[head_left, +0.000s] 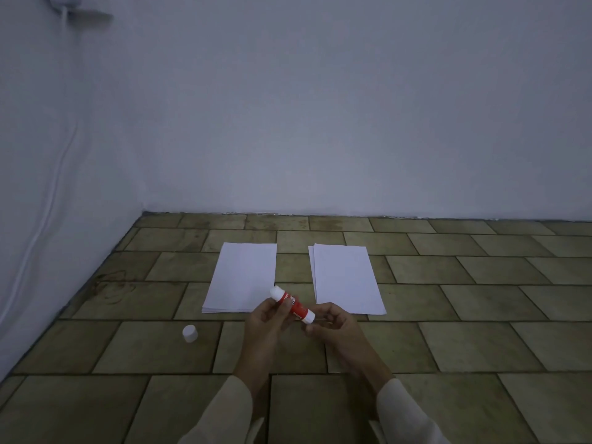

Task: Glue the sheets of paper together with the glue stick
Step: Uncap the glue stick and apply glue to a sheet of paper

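A red and white glue stick (293, 305) lies slanted between both hands, above the tiled floor, its white tip pointing up and left. My left hand (267, 322) grips its middle. The fingers of my right hand (333, 323) pinch its lower white end. The stick's white cap (190, 333) stands on the floor to the left of my hands. Two white stacks of paper lie side by side beyond the hands: the left stack (242, 278) and the right stack (346, 278), whose sheets are slightly offset.
The floor (464, 315) is of olive-brown tiles. A pale wall (320, 123) closes the far side, and another wall (38, 219) runs along the left with a white cable down it.
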